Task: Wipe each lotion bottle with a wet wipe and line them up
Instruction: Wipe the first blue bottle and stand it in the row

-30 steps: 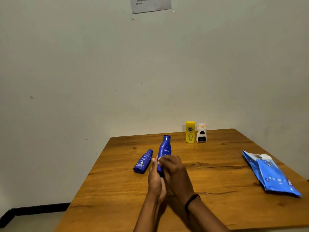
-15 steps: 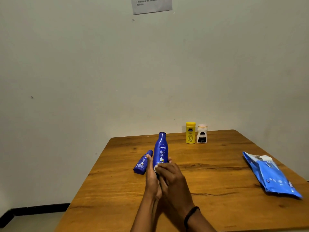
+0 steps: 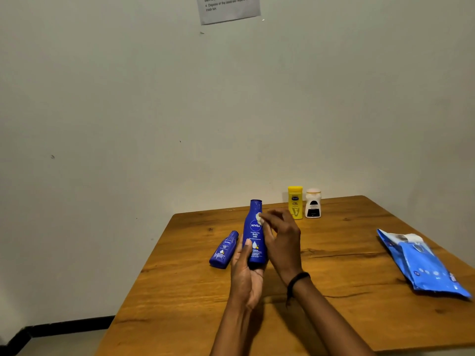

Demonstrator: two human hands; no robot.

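My left hand (image 3: pixel 244 273) holds a tall blue lotion bottle (image 3: pixel 254 232) upright by its lower half, above the wooden table (image 3: pixel 321 291). My right hand (image 3: pixel 281 235) presses a small white wet wipe (image 3: pixel 259 218) against the bottle's shoulder, just above the round logo. A smaller blue lotion bottle (image 3: pixel 224 250) lies on its side on the table just left of my left hand. A yellow bottle (image 3: pixel 295 202) and a white bottle (image 3: pixel 313 203) stand side by side at the table's far edge by the wall.
A blue pack of wet wipes (image 3: pixel 421 263) lies near the table's right edge. The table stands in a corner, with walls behind and to the right. A paper notice (image 3: pixel 228 7) is stuck high on the back wall. Floor shows past the left edge.
The tall blue bottle went from tilted to upright and lifted slightly. My right hand with the wipe moved up from the bottle's lower body to its shoulder.
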